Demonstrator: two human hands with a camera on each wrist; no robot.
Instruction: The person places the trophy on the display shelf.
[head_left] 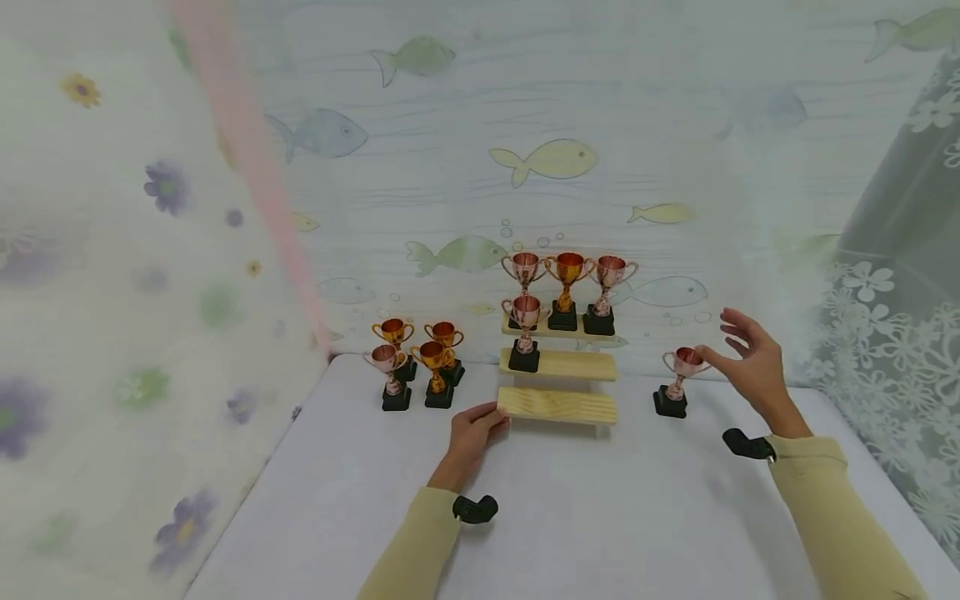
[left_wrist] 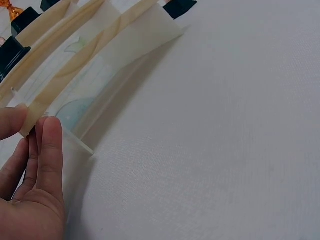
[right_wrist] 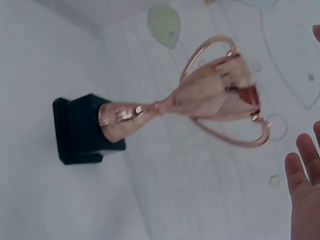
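A three-step wooden rack has a lowest board (head_left: 557, 406), whose left end my left hand (head_left: 472, 435) pinches between thumb and fingers. Over on the right, a small rose-gold trophy cup (head_left: 684, 363) with a black base stands upright on the table. My right hand (head_left: 752, 371) is beside its rim, fingers spread and thumb near one handle; whether the thumb touches is unclear. The right wrist view shows this trophy (right_wrist: 215, 92) large, with fingertips (right_wrist: 296, 172) apart from it. One rose-gold trophy (head_left: 526, 315) stands at the left of the middle board (head_left: 577, 365).
Three trophies, two rose-gold and a gold one (head_left: 568, 271) between them, line the top board (head_left: 546, 328). Left of the rack stands a group of several trophies, gold (head_left: 435, 357) and rose-gold (head_left: 386, 360). Behind the white table (head_left: 600, 508) hangs a fish-patterned curtain (head_left: 637, 100).
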